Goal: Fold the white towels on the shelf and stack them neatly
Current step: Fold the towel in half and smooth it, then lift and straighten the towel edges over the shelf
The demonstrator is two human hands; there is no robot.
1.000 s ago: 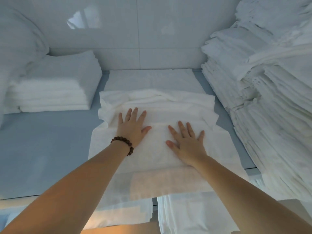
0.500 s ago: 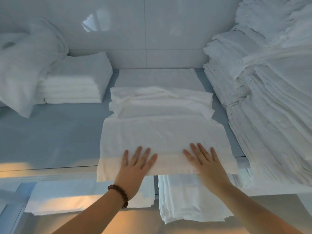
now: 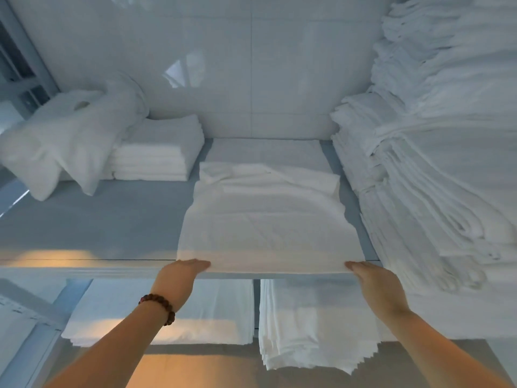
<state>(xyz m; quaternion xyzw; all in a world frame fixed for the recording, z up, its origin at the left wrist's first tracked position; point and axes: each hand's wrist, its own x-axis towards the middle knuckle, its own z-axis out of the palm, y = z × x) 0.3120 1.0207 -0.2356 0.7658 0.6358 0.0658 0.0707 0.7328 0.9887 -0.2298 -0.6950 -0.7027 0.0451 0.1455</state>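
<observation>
A white towel [image 3: 265, 219] lies spread on the blue-grey shelf [image 3: 98, 225], its far end rumpled and its near edge at the shelf's front lip. My left hand [image 3: 179, 281], with a bead bracelet at the wrist, grips the near left corner of the towel. My right hand [image 3: 375, 284] grips the near right corner. Both hands have fingers tucked under the edge. Behind it lies a flat folded towel [image 3: 265, 149] against the back wall.
A neat stack of folded towels [image 3: 159, 152] stands at the back left, with a crumpled white pile [image 3: 70, 138] beside it. A tall leaning heap of towels [image 3: 433, 163] fills the right side. Lower shelf holds more folded towels [image 3: 316, 323].
My hands slid back from flat on the towel's middle to its near edge and now hold its two front corners. The view has dropped lower.
</observation>
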